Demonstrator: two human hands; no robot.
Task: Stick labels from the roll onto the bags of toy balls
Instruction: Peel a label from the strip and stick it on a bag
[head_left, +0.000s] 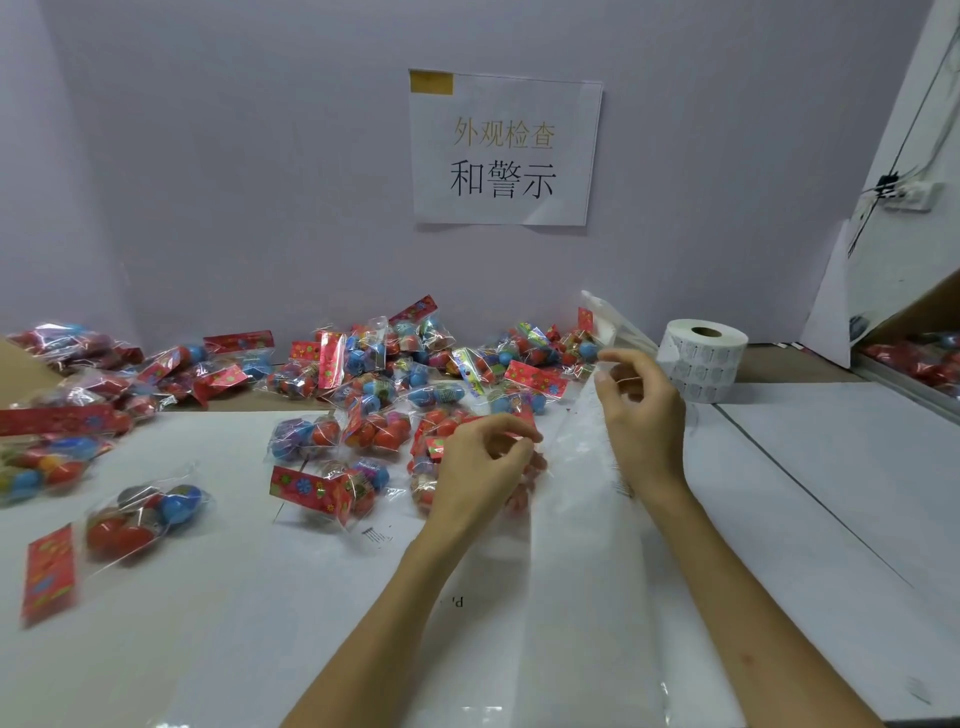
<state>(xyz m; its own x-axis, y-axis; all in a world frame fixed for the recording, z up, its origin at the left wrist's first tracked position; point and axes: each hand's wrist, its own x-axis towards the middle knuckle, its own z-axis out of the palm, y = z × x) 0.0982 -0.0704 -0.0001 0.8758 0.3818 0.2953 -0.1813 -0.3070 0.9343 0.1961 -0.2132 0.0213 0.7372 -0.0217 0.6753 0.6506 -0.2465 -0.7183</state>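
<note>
Evidently a sticker is about to go on: the left grip (483, 462) sits with fingers curled on one bag of toy balls (423, 467) at the middle of the bench (831, 493). Thumb and forefinger are drawn together at the bag's 3 o'clock edge, pinching its plastic, by my reading to keep it flat and in place. The right grip (641, 410), just toward 2 o'clock of the left, pinches the upper edge of a long clear film (576, 545) between thumb and forefinger. That film runs down the bench toward 6 o'clock and is probably lifted so it does not cover the working spot. Whether a label clings to those fingertips cannot be told. The roll of labels (702, 358) stands on end at 2 o'clock, just beyond the right grip, near enough for a short reach. The other bags (363, 364) lie heaped from 9 to 12 o'clock along the wall, with a few spread nearer at 8 o'clock, handy to the left arm. No label shows on the held bag, so sticking looks not yet done
</note>
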